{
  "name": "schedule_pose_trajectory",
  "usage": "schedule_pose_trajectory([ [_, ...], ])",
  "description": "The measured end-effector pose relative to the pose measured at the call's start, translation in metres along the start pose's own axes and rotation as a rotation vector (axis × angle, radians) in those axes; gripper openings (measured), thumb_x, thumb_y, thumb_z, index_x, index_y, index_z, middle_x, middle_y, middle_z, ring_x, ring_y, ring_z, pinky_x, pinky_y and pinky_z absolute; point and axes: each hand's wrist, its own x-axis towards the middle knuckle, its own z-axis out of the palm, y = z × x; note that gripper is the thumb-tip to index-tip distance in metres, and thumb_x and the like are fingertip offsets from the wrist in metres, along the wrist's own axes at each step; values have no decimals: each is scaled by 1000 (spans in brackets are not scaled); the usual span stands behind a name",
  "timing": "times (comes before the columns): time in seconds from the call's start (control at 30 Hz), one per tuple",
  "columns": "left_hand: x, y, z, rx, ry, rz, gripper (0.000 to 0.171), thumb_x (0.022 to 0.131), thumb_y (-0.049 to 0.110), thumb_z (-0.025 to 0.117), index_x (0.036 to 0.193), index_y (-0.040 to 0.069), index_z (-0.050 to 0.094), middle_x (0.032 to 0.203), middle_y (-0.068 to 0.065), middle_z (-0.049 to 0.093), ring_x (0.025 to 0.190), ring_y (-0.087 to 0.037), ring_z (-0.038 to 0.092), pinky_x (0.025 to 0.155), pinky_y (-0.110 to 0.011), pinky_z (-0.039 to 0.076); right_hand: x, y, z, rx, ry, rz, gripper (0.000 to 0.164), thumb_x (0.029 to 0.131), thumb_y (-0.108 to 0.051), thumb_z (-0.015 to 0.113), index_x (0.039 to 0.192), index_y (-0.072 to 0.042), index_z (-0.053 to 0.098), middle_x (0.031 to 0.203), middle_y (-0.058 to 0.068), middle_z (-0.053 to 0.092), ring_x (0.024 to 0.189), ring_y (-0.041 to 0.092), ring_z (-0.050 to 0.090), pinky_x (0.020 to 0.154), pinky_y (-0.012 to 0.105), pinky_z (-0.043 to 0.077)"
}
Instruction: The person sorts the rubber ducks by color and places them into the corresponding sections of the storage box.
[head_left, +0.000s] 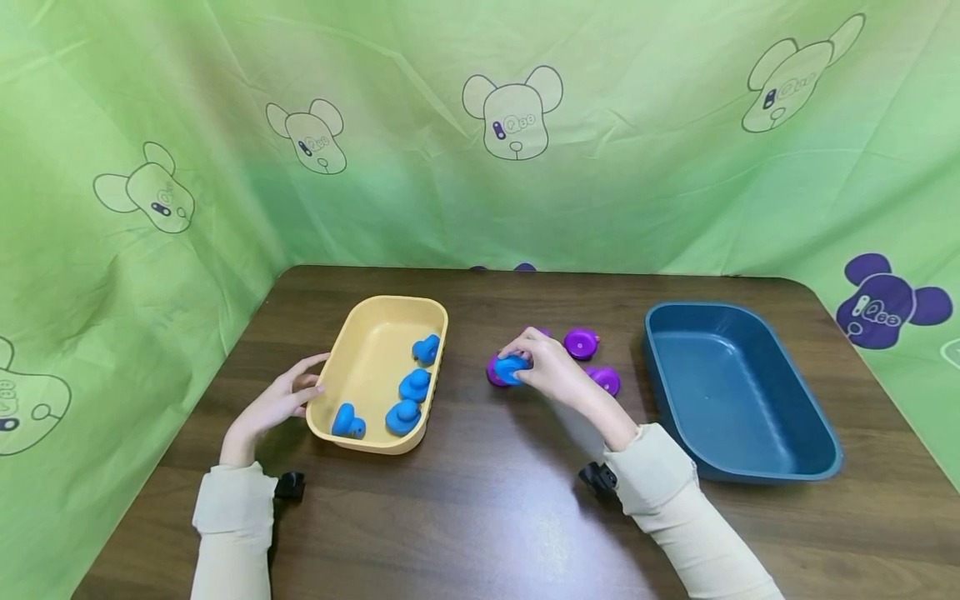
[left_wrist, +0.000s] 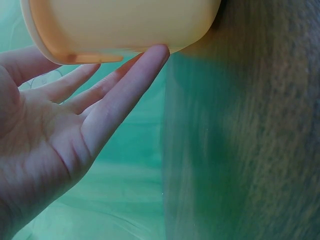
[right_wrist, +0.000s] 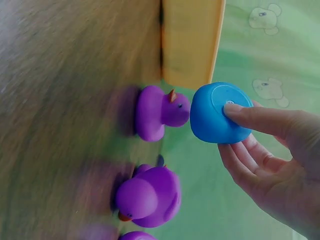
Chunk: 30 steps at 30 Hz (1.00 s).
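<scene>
In the head view my right hand point(head_left: 553, 364) pinches a blue rubber duck point(head_left: 512, 370) above the table. The right wrist view shows the duck's round base point(right_wrist: 220, 115) under my thumb; its head is hidden. Right behind the held duck is a purple rubber duck point(right_wrist: 150, 114), with a second purple duck point(right_wrist: 157, 195) nearby. My left hand point(head_left: 273, 406) holds the left rim of a yellow tray point(head_left: 375, 333), thumb over the edge and fingers along the outer wall point(left_wrist: 125, 25). Several blue ducks point(head_left: 402, 417) lie inside, mostly along its right side.
More purple ducks point(head_left: 581, 343) stand on the brown table point(head_left: 480, 517) around my right hand. A dark blue tray point(head_left: 738, 400) sits at the right, beside my right forearm. Green cloth point(head_left: 420, 217) hangs behind the table and along its sides.
</scene>
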Motion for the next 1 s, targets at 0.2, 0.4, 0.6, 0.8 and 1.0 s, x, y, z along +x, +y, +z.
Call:
schedule_pose_trajectory([
  [0.2,0,0,0,9,7,-2,53,91,6,45,139,4,21,118,-35,42,90,-30,56,66,-31,50,6,-6,3,29,26,-23,26,70,9,66,94,-2,66,91,10,53,79,22,53,70,32,46],
  [0.4,0,1,0,3,-1,-1,53,91,6,44,139,3,21,118,-36,42,89,-29,57,66,-31,50,12,-15,8,45,25,-41,25,72,7,66,95,-2,66,92,10,53,80,23,54,72,32,48],
  [0.6,0,1,0,-1,-6,-2,53,91,6,44,139,4,20,118,-36,42,90,-31,57,66,-31,50,17,-25,12,57,24,-72,24,72,6,66,95,-2,66,92,10,53,80,23,54,72,33,48],
  [0.8,0,1,0,8,2,-3,53,91,7,45,138,3,21,119,-36,41,91,-31,56,66,-31,50,21,-35,16,64,27,-106,24,73,6,66,95,-2,66,91,9,53,79,21,54,71,31,47],
  [1.0,-1,0,0,4,2,-5,53,91,6,45,138,3,21,120,-36,39,92,-31,56,67,-31,50,24,-43,23,79,30,-123,24,73,6,66,95,-3,66,91,9,52,77,21,53,69,32,48],
])
